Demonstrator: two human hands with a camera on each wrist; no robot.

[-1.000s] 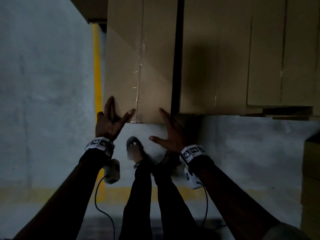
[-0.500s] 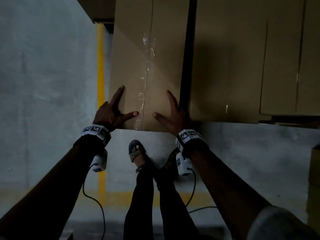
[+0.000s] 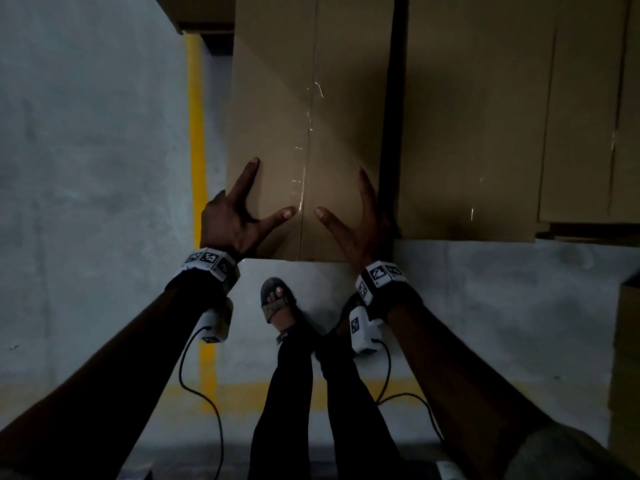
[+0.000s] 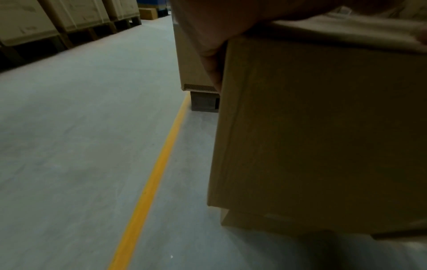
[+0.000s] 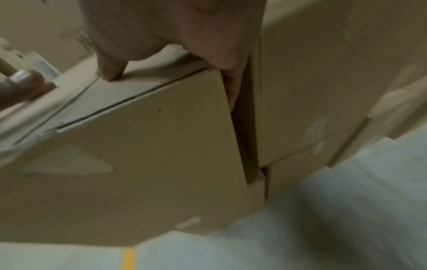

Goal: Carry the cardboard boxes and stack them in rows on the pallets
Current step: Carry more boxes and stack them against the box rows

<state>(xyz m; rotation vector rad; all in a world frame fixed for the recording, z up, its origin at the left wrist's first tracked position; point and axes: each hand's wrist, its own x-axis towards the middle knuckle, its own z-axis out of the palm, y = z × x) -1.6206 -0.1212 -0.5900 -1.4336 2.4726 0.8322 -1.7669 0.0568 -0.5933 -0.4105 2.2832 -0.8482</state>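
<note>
A tall cardboard box [image 3: 311, 98] with a taped top seam stands in front of me, its top facing the head view. My left hand [image 3: 239, 216] lies at its left edge, index finger and thumb spread on top while the other fingers curl over the side [image 4: 212, 60]. At the right edge my right hand [image 3: 356, 223] keeps its thumb on top, and its fingers [image 5: 231, 87] reach down into the narrow gap beside a neighbouring box [image 3: 478, 133]. The wrist views show the same box's left side [image 4: 323, 127] and near face [image 5: 138, 155].
More stacked boxes [image 3: 588, 116] fill the right. A pallet block [image 4: 204, 102] shows under a further box. A yellow floor line [image 3: 195, 116] runs along the left of the stack, with grey concrete beyond. My sandalled foot [image 3: 277, 303] stands below the box. Another carton [image 3: 627, 341] sits at the right edge.
Both hands moved forward from the box's near edge onto its top and spread apart to the left and right edges, the outer fingers now over the sides.
</note>
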